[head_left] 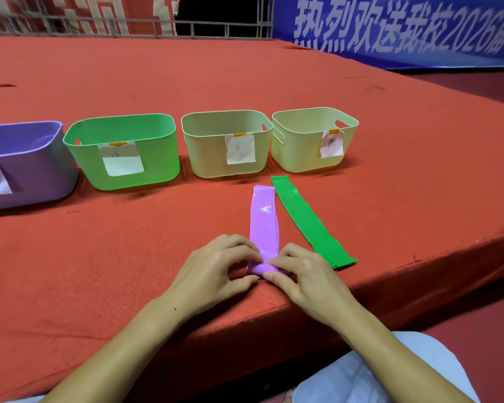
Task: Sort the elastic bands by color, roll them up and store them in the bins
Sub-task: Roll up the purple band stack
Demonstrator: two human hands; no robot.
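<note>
A pink elastic band (264,219) lies lengthwise on the red felt table, its near end curled into a small roll. My left hand (216,269) and my right hand (298,271) pinch that rolled end from either side, near the table's front edge. A green elastic band (306,219) lies flat just right of the pink one, untouched. Behind them stand a purple bin (41,170), a green bin (157,158), a beige bin (204,152) and a pale yellow bin (300,152), each with a paper label.
The red table (128,242) drops off at its front edge right below my hands and slants away on the right. A blue banner (405,27) and a metal railing (216,27) stand far behind. My lap in light trousers (376,373) shows at the bottom right.
</note>
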